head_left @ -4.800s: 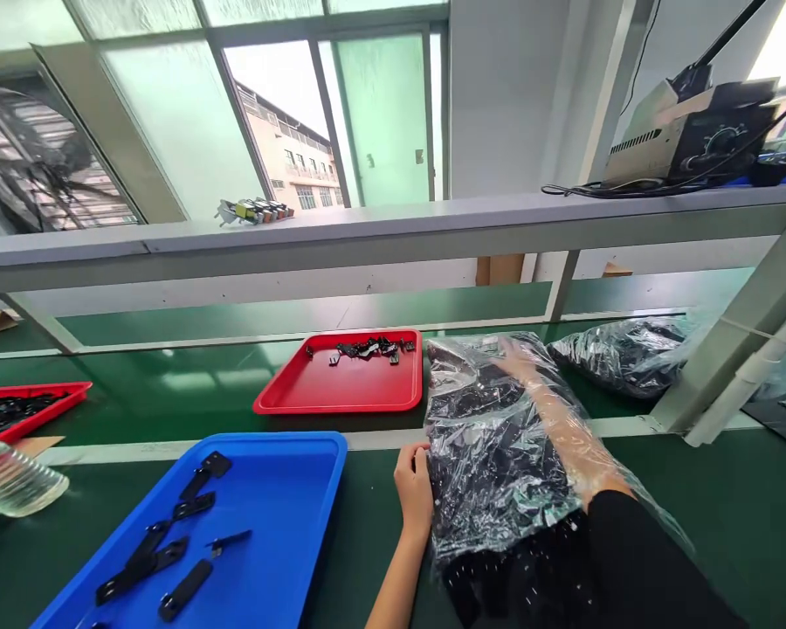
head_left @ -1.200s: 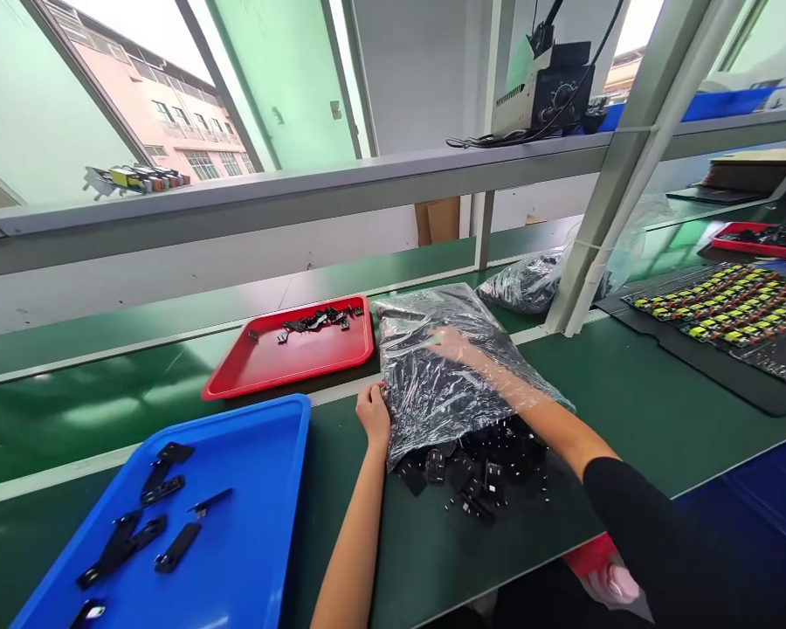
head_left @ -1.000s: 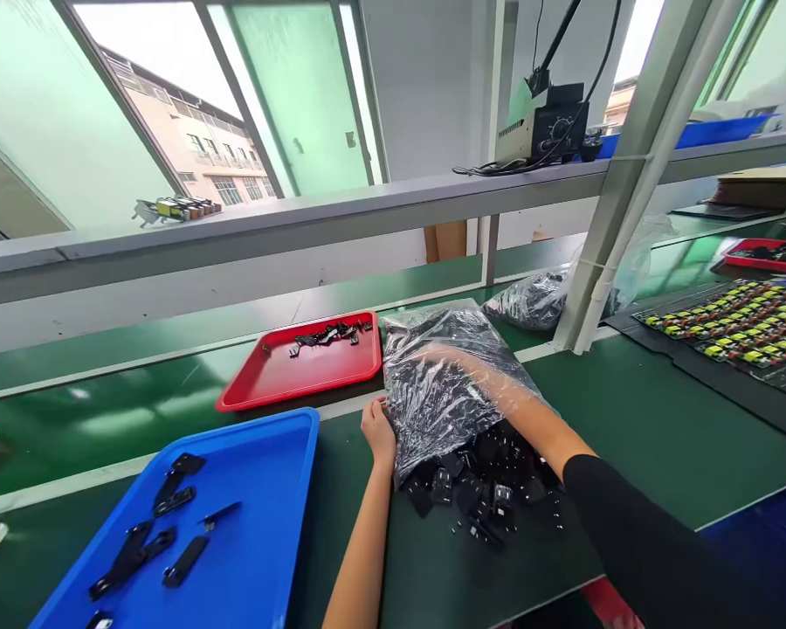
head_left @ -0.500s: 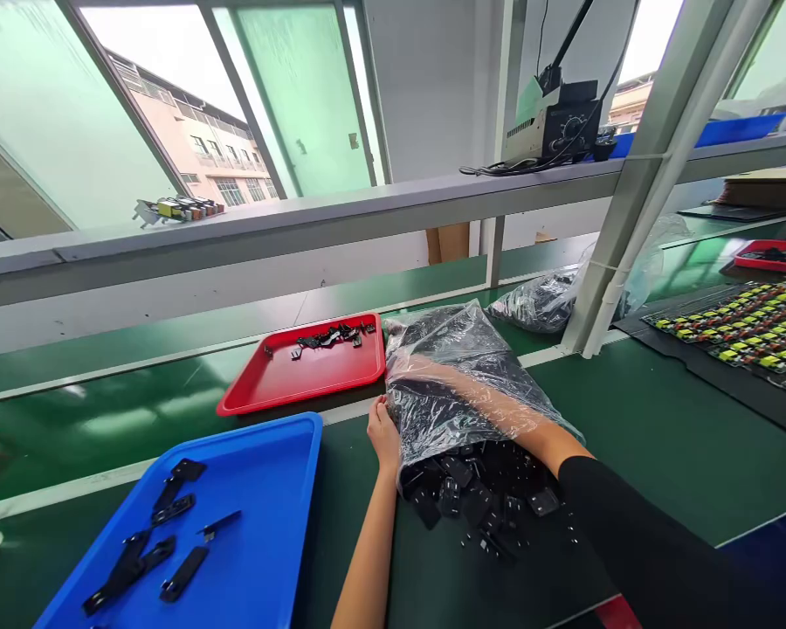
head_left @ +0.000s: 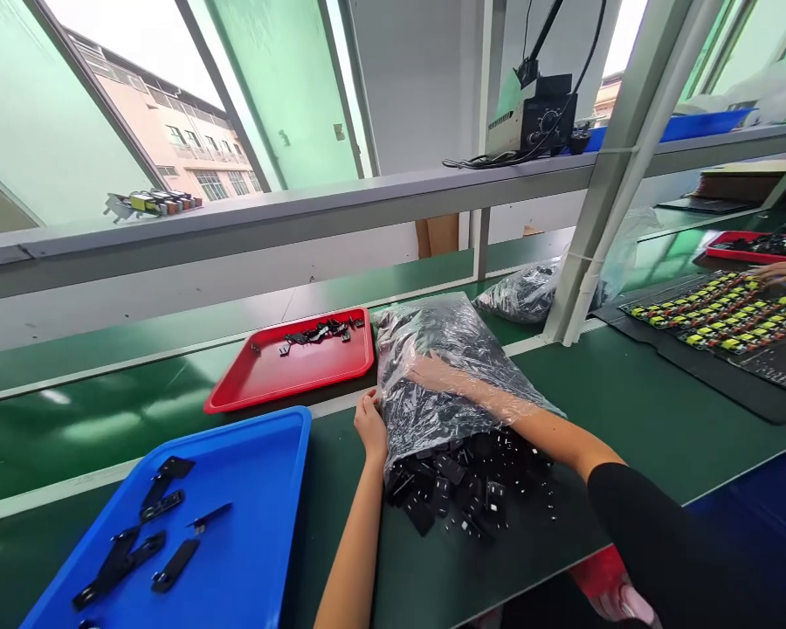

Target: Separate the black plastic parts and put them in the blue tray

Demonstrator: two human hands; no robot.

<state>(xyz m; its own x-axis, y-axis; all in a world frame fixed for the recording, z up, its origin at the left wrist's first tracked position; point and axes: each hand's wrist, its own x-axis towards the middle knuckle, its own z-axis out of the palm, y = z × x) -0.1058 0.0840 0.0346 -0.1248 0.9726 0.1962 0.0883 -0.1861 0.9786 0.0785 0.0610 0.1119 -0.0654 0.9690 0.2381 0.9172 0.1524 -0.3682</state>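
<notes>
A clear plastic bag [head_left: 445, 349] full of small black parts lies on the green bench. Its open mouth faces me, and black parts [head_left: 458, 494] spill out of it onto the bench. My left hand [head_left: 370, 424] grips the bag's left edge with closed fingers. My right hand [head_left: 432, 374] is pushed inside the bag up to the forearm; I see it through the plastic, fingers blurred.
A blue tray [head_left: 236, 524] with several flat black pieces sits at the near left. A red tray [head_left: 281, 376] with black parts lies behind it. Another filled bag [head_left: 517, 293] rests by a slanted white post [head_left: 596, 210]. Another person's hand [head_left: 782, 273] touches yellow components at the right.
More black parts have slid out of the bag's mouth toward me. My right hand has drawn back inside the bag. My left hand keeps its hold on the edge.
</notes>
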